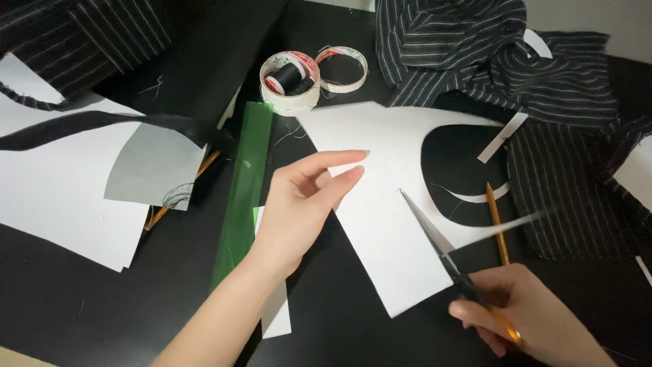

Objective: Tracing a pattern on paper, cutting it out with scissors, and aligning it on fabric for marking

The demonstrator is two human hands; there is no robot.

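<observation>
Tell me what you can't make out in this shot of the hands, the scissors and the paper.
Head view only:
- Scissors: handles hidden inside the right hand; blades blurred by motion, so how far they gape is unclear.
- White paper piece: its left edge is covered by the left hand, so the grip there is unclear.
- Pencil: lower end hidden behind the right hand.
- Striped fabric: cut off by the top and right edges.

so the white paper piece (380, 224) sat on a black tabletop (339, 319); left of the paper was a see-through green ruler (241, 197), right of it an orange pencil (496, 224), above it black fabric with thin white stripes (489, 54); the scissors (448, 261) had orange handles and silvery blades
</observation>
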